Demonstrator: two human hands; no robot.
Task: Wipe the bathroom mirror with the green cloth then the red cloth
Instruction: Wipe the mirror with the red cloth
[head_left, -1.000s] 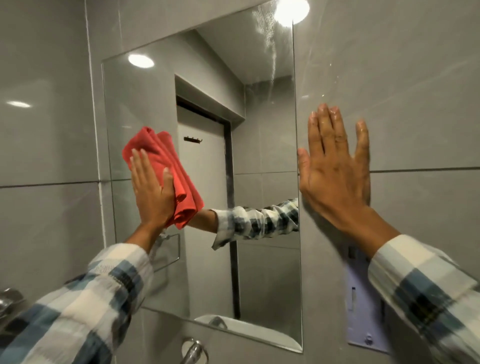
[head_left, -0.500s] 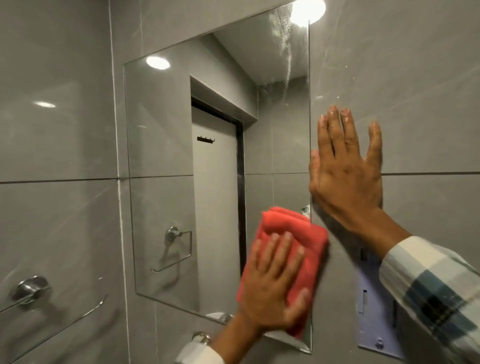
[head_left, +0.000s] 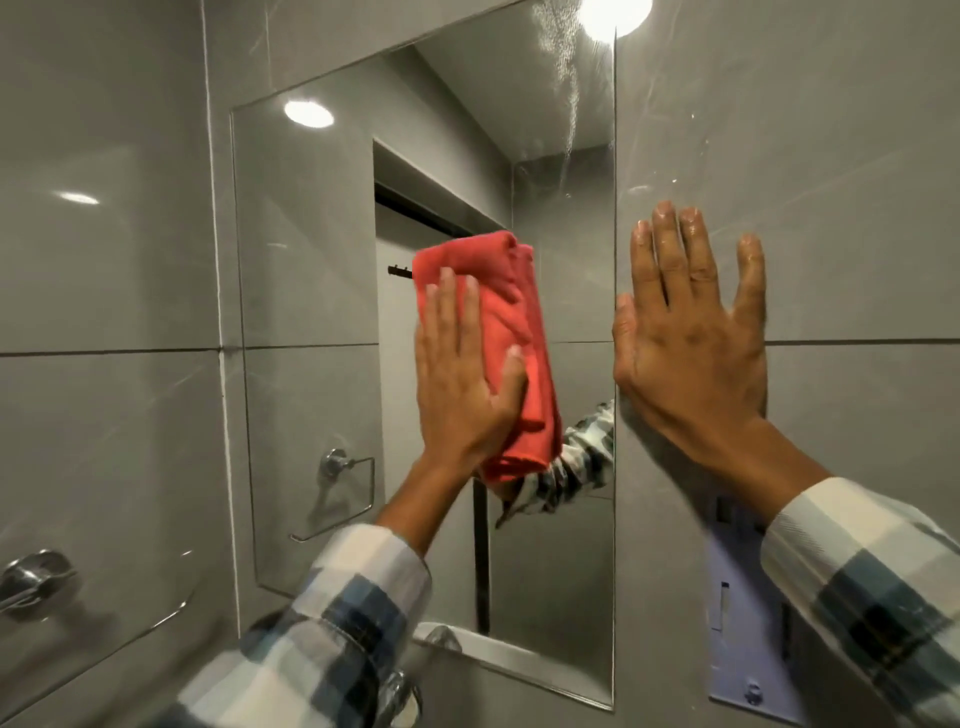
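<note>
The frameless bathroom mirror (head_left: 311, 291) hangs on grey wall tiles. My left hand (head_left: 460, 384) presses a folded red cloth (head_left: 511, 312) flat against the glass, right of the mirror's middle, fingers pointing up. My right hand (head_left: 691, 353) lies flat and spread on the tile just right of the mirror's right edge, holding nothing. Faint streaks run down the glass near the top right corner. No green cloth is in view.
A chrome towel bar (head_left: 36, 577) juts from the left wall. A pale switch plate (head_left: 748, 613) sits on the wall below my right wrist. A chrome tap (head_left: 400, 696) shows at the bottom edge. The mirror reflects a door and a towel ring.
My left hand swept the red cloth from the mirror's upper left down to the lower right, then up to the middle right. My right hand stayed flat on the tile.
</note>
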